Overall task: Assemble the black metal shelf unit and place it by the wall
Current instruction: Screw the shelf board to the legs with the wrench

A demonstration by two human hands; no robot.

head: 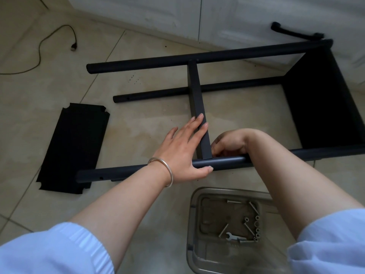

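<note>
The black metal shelf unit (197, 58) lies on its side on the tiled floor, its round posts running left to right. A middle shelf panel (194, 89) stands edge-on between the posts, and another panel (324, 103) closes the right end. My left hand (183, 151) rests with straight fingers on the middle panel's edge, thumb against the near post (227, 162). My right hand (229, 144) curls just behind that post at the joint with the panel; what its fingers hold is hidden. A loose black panel (73, 145) lies flat at the left.
A grey plastic tray (192, 220) near my knees holds several bolts, nuts and a small wrench (232, 236). A cable with a USB plug (73, 48) trails over the floor at upper left. White cabinet doors (177, 14) run along the back.
</note>
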